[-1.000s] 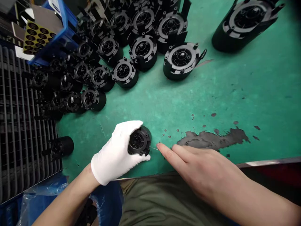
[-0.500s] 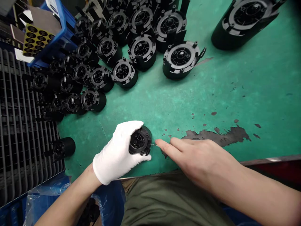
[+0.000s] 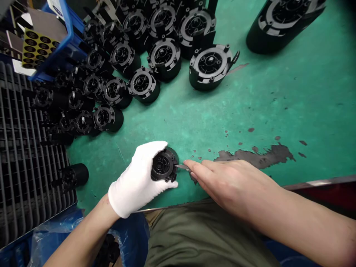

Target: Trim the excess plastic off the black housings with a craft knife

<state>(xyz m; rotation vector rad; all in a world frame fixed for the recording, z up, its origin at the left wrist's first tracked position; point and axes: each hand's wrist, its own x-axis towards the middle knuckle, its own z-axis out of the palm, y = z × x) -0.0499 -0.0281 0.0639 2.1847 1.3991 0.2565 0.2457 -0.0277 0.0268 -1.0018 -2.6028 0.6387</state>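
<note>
My left hand point(image 3: 136, 181), in a white glove, is wrapped around a round black plastic housing point(image 3: 162, 165) near the front of the green table. The housing's ribbed, ringed end faces up towards me. My bare right hand point(image 3: 225, 178) grips a small knife point(image 3: 183, 167), its handle hidden in my fingers. The pointed metal blade reaches left, with its tip at the right rim of the housing. Whether the tip touches the plastic I cannot tell.
Many similar black housings point(image 3: 144, 85) crowd the back left of the green table point(image 3: 178, 122). One taller housing point(image 3: 278, 29) stands at the back right, another point(image 3: 75, 175) lies at left. A blue bin point(image 3: 69, 33) with yellow label sheets point(image 3: 37, 48) stands beside a grey rack point(image 3: 19, 148).
The knife has turned in my right hand, so the flat of its blade now shows rather than a thin edge. My left hand still holds the housing in nearly the same place.
</note>
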